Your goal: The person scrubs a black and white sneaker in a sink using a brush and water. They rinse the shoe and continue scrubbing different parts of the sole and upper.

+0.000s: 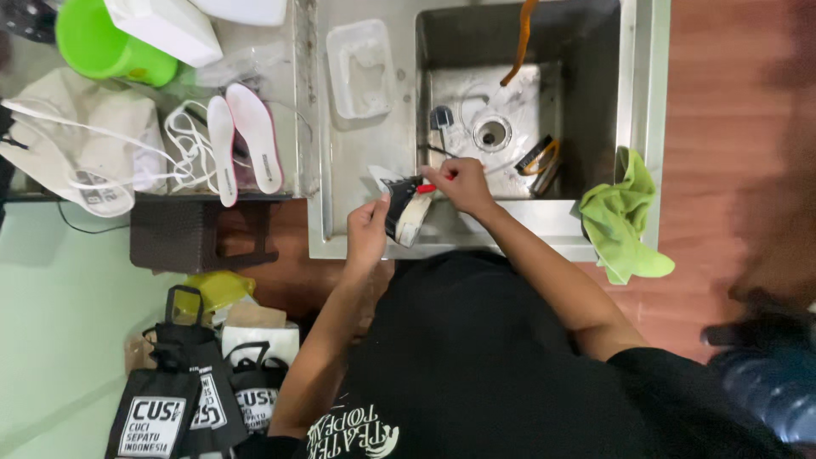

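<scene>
At sink edge, left hand (pixel 367 228) grips black shoe w/ pale sole (pixel 406 210), held tilted over steel sink (pixel 387 136) rim. Right hand (pixel 460 180) clenched on red-handled brush (pixel 426 189), touching shoe top. Green cloth (pixel 625 217) draped on rim at right. Clear tub (pixel 359 68) on drainboard; white insoles (pixel 245 144) well apart, left.

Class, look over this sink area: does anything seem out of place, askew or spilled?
The green cloth hangs crumpled over the sink's right rim, half off the edge. Two insoles and loose white laces lie scattered on the counter to the left. No spill shows.
</scene>
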